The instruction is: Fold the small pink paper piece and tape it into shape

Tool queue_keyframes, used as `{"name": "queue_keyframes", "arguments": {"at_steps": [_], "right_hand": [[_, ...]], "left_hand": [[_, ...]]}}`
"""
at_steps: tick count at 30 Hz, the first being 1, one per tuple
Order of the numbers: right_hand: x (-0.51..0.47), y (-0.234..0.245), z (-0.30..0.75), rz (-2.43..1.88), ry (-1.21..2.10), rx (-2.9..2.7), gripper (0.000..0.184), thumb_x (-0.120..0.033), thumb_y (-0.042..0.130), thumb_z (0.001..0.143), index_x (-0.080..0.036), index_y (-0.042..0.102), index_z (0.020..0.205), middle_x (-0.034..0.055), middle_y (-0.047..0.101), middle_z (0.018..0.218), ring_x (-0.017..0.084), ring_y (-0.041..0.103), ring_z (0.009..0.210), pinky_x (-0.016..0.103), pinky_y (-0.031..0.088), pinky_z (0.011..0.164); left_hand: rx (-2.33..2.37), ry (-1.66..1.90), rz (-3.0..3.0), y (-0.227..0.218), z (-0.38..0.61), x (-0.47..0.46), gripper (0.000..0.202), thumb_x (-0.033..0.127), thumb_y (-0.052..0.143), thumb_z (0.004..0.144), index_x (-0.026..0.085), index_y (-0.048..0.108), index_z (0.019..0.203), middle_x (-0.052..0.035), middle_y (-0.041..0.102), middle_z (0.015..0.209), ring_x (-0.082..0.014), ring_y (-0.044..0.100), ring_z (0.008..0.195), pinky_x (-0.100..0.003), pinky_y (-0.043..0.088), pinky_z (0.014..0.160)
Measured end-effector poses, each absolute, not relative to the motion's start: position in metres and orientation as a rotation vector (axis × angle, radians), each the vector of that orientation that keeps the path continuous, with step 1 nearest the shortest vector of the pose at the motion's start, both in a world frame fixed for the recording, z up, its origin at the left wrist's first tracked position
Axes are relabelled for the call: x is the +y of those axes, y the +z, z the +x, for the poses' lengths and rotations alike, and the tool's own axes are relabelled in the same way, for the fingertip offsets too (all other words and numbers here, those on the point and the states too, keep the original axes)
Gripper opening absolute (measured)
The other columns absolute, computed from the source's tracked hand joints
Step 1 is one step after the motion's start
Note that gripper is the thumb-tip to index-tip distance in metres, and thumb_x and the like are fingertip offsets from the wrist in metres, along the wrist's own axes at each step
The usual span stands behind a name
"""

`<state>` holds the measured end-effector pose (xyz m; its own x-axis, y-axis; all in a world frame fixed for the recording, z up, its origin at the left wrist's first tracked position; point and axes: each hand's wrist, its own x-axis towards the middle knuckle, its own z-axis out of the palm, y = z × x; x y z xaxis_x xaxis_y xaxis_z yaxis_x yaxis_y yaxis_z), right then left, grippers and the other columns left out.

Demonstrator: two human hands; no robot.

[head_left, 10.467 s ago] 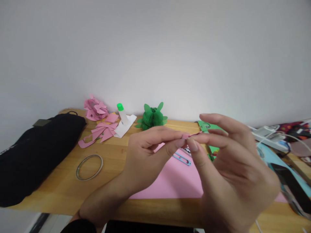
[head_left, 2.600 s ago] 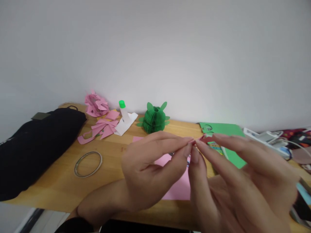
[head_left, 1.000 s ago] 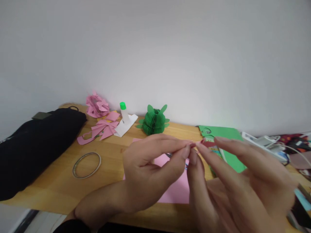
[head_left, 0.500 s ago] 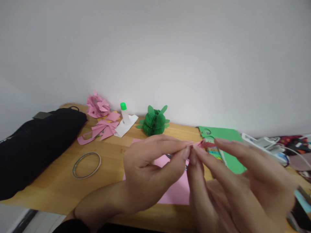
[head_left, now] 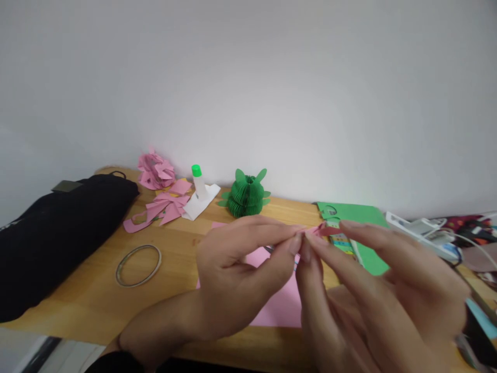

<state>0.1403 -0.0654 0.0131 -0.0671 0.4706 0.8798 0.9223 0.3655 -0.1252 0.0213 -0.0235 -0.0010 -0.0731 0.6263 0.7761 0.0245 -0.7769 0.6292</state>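
Observation:
My left hand (head_left: 236,272) and my right hand (head_left: 373,295) meet above the wooden table (head_left: 89,295), fingertips pinched together on a small pink paper piece (head_left: 320,229). Only a thin edge of that piece shows between the fingers. Under the hands lies a pink paper sheet (head_left: 277,303). The hands hide whatever lies on the sheet.
A black bag (head_left: 50,233) fills the left side. A tape ring (head_left: 138,264) lies near it. At the back are pink paper scraps (head_left: 161,204), a green-capped glue tube (head_left: 199,182), a green paper ornament (head_left: 245,192) and green paper sheets (head_left: 359,228). Cables and a power strip (head_left: 427,230) sit at the right.
Both hands stay pinched on the pink piece; over the last second they barely shift, with small finger movements at the pinch.

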Motion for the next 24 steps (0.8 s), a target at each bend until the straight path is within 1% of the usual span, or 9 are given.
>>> {"name": "queue_keyframes", "arguments": {"at_steps": [3,8,11,15,21,24], "right_hand": [[-0.0652,0.0128,0.1388,-1.244,-0.603,-1.662,0.011,-0.025,0.065,0.087,-0.025,0.061,0.097,0.0040,0.063,0.097,0.019,0.064,0.086,0.038,0.049,0.076],[-0.0657,0.0128,0.1432,-1.254,-0.631,-1.737,0.015,-0.024,0.062,0.088,-0.026,0.059,0.103,0.0035,0.062,0.100,0.020,0.063,0.089,0.040,0.048,0.079],[-0.0659,0.0141,0.1466,-1.216,-0.663,-1.749,0.016,-0.024,0.065,0.087,-0.025,0.059,0.102,0.0032,0.062,0.100,0.019,0.063,0.089,0.039,0.049,0.079],[-0.0654,0.0161,0.1482,-1.201,-0.676,-1.769,0.017,-0.022,0.066,0.086,-0.024,0.060,0.101,0.0039,0.064,0.100,0.018,0.065,0.088,0.038,0.051,0.079],[-0.0639,0.0161,0.1438,-1.226,-0.642,-1.715,0.013,-0.022,0.064,0.087,-0.022,0.060,0.099,0.0036,0.063,0.099,0.017,0.064,0.089,0.036,0.050,0.082],[-0.0643,0.0156,0.1442,-1.219,-0.649,-1.712,0.013,-0.021,0.065,0.086,-0.022,0.061,0.099,0.0035,0.064,0.098,0.018,0.065,0.088,0.037,0.050,0.081]], "left_hand": [[0.688,1.909,1.785,-0.0009,0.0212,-0.0231,0.017,0.005,0.067,0.079,0.020,0.075,0.083,-0.0008,0.076,0.071,-0.0123,0.071,0.062,-0.019,0.063,0.058],[0.715,1.894,1.793,-0.0001,0.0210,-0.0243,0.017,0.007,0.065,0.081,0.021,0.075,0.083,-0.0006,0.076,0.070,-0.0122,0.071,0.062,-0.020,0.062,0.058],[0.707,1.895,1.775,-0.0006,0.0210,-0.0246,0.015,0.007,0.067,0.081,0.021,0.075,0.082,0.0001,0.076,0.070,-0.0116,0.070,0.062,-0.020,0.062,0.057],[0.693,1.899,1.773,-0.0013,0.0216,-0.0239,0.014,0.007,0.067,0.081,0.018,0.075,0.082,-0.0016,0.076,0.071,-0.0118,0.070,0.062,-0.020,0.062,0.058],[0.676,1.902,1.774,-0.0004,0.0218,-0.0245,0.019,0.005,0.067,0.080,0.022,0.075,0.086,0.0001,0.076,0.072,-0.0128,0.071,0.063,-0.022,0.063,0.059],[0.669,1.924,1.781,0.0005,0.0213,-0.0236,0.018,0.002,0.068,0.078,0.018,0.076,0.083,-0.0016,0.077,0.072,-0.0115,0.071,0.063,-0.019,0.062,0.060]]}}
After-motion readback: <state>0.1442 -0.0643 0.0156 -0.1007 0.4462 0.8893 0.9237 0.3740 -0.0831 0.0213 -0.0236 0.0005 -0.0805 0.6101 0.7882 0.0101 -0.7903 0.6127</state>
